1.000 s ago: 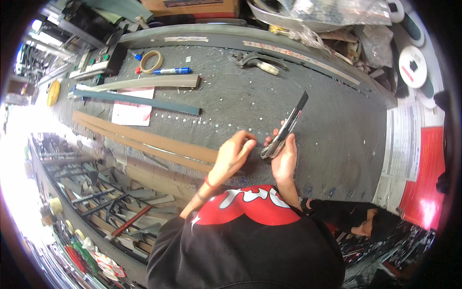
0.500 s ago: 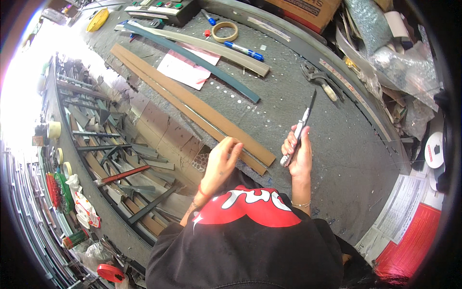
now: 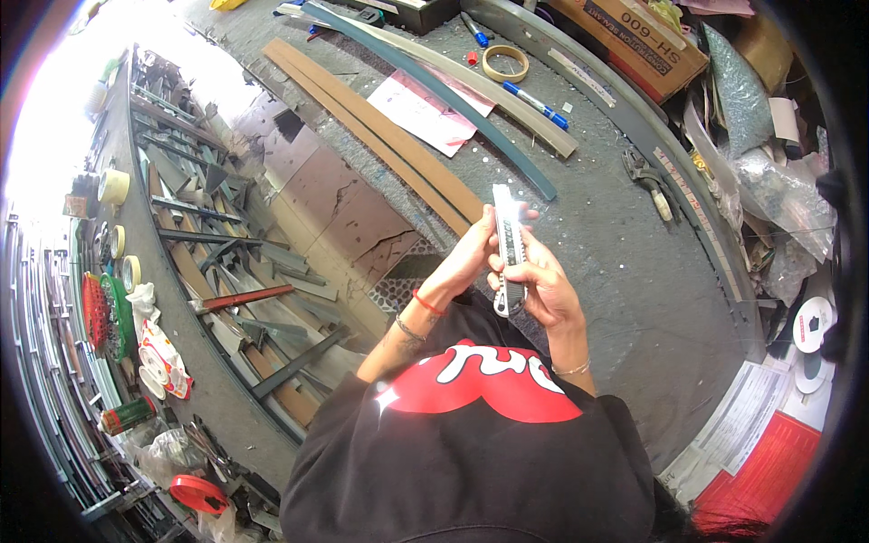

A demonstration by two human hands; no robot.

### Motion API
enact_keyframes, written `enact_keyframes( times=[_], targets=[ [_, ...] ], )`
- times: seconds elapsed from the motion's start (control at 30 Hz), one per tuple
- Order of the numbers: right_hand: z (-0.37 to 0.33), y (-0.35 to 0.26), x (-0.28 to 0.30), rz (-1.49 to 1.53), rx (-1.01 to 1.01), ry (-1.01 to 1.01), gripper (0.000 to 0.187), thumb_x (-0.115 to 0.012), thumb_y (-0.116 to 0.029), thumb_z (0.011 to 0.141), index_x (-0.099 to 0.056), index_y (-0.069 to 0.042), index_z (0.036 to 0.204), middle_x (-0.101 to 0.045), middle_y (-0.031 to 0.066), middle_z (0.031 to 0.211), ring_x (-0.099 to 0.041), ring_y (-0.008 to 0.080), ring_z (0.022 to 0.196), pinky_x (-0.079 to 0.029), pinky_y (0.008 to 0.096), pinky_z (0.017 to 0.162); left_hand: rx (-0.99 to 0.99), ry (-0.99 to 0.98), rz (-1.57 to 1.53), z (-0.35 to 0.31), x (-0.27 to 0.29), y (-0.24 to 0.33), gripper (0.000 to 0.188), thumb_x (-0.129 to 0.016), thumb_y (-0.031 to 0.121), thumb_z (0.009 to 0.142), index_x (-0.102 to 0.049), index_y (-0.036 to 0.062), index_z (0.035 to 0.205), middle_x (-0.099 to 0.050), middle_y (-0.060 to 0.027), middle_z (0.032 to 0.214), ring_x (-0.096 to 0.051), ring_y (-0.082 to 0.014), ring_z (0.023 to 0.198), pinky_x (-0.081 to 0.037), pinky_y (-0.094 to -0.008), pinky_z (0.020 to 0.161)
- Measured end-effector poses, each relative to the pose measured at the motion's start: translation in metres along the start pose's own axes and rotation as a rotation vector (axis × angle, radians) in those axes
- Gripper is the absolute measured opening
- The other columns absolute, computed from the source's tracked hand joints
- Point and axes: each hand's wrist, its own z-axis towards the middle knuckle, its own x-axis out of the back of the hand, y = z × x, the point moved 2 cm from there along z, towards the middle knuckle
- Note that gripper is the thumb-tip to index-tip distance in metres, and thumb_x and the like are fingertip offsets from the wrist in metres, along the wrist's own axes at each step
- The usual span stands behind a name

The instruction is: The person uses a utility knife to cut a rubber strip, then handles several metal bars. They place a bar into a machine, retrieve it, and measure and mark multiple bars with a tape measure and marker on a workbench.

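Note:
A utility knife (image 3: 509,249) with a pale metal body stands upright in front of me, its top end shining with glare. My right hand (image 3: 548,290) is closed round its lower part, the thumb lying across the body. My left hand (image 3: 471,249) grips the upper part from the left, with fingertips showing past its right side. Its other fingers are hidden behind the knife. Just beyond my hands are two long brown strips (image 3: 371,136) lying side by side on the grey worktop (image 3: 643,308). Glare keeps me from telling how far the blade sticks out.
Farther off lie a teal strip (image 3: 453,95), a beige strip (image 3: 534,122), a pink and white paper (image 3: 425,113), a tape roll (image 3: 505,63) and a blue marker (image 3: 536,104). Pliers (image 3: 650,185) rest at right. A rack of offcuts (image 3: 226,262) stands left; a cardboard box (image 3: 634,41) sits at back right.
My left hand has left the brown strips and come up to the knife. My right hand has brought the knife left and turned its broad side toward me. The view has shifted.

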Motion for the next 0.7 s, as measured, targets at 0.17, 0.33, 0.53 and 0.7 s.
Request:
enact_keyframes(
  times=[0.17,0.33,0.53,0.7],
  targets=[
    [0.000,0.016,-0.002,0.005,-0.007,0.050,0.051,-0.056,0.003,0.078,-0.039,0.002,0.125,-0.054,0.0117,0.097,-0.059,0.0184,0.079,-0.052,0.0314,0.072,-0.049,-0.108,-0.036,-0.008,0.009,0.011,0.062,-0.046,0.051,0.093,-0.044,0.0011,0.130,-0.056,-0.0119,0.120,-0.057,-0.0159,0.103,-0.048,-0.0299,0.088],
    [-0.016,0.030,-0.005,-0.092,0.065,0.030,0.046,-0.058,-0.007,0.087,-0.038,0.004,0.127,-0.056,0.0138,0.106,-0.063,0.0184,0.088,-0.054,0.0313,0.078,-0.067,-0.132,-0.156,-0.019,0.017,0.018,0.048,-0.059,0.034,0.091,-0.048,0.0021,0.125,-0.061,-0.0095,0.112,-0.059,-0.0132,0.098,-0.048,-0.0264,0.087],
    [-0.039,0.033,-0.017,-0.199,0.196,-0.098,0.080,-0.062,-0.020,0.089,-0.011,0.006,0.144,-0.053,0.0215,0.115,-0.062,0.0229,0.087,-0.054,0.0314,0.076,-0.277,0.008,-0.042,-0.029,0.014,0.025,0.057,-0.067,0.039,0.085,-0.048,0.0019,0.124,-0.063,-0.0111,0.109,-0.059,-0.0167,0.102,-0.046,-0.0312,0.090],
    [-0.042,0.037,-0.011,-0.233,0.208,-0.130,0.070,-0.061,-0.025,0.090,-0.024,0.006,0.141,-0.056,0.0175,0.108,-0.059,0.0163,0.081,-0.051,0.0273,0.068,-0.330,0.004,0.001,-0.037,0.006,0.024,0.056,-0.067,0.039,0.084,-0.049,0.0016,0.123,-0.063,-0.0123,0.109,-0.060,-0.0175,0.102,-0.046,-0.0324,0.091]
  ],
)
